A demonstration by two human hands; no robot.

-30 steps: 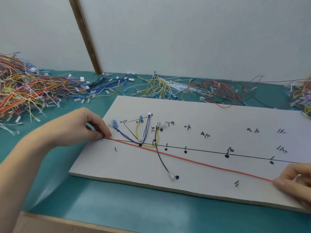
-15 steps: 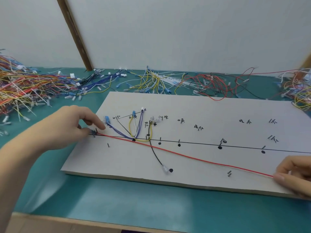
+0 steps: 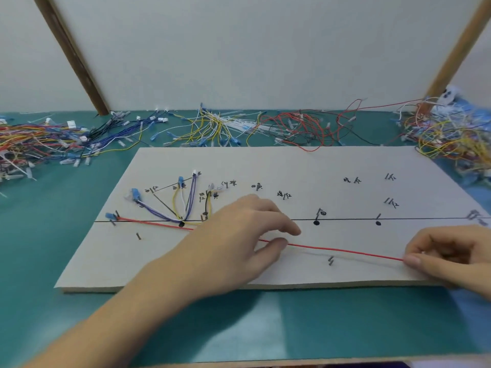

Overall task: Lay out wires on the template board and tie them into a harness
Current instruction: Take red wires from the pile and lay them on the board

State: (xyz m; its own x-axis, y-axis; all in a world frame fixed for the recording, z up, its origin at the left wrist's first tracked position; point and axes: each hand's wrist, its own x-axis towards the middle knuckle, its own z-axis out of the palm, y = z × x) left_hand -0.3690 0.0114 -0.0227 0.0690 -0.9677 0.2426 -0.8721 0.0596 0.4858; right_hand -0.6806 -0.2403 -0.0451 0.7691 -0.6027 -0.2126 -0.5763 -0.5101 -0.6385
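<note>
A grey template board [image 3: 305, 166] with a black line, dots, pins and handwritten labels lies on the teal table. A long red wire [image 3: 345, 251] runs across it, its blue connector [image 3: 109, 215] hooked at a pin at the left end of the line. My left hand [image 3: 239, 235] rests mid-board, thumb and fingers pinching the red wire. At the board's right front corner my right hand [image 3: 451, 253] pinches the wire's other end. Purple, white, yellow and black wires [image 3: 186, 200] are laid on the left part of the board.
Loose wire piles lie along the back of the table: multicoloured at far left [image 3: 32, 142], blue [image 3: 119, 131], yellow and white [image 3: 212, 126], red [image 3: 300, 128], and mixed yellow at right [image 3: 451, 136]. Two wooden struts [image 3: 71, 54] lean against the white wall.
My left hand let go of the wire's left end at the pin and moved right to mid-board, pinching the wire there. The right hand kept its hold. The camera view shifted left.
</note>
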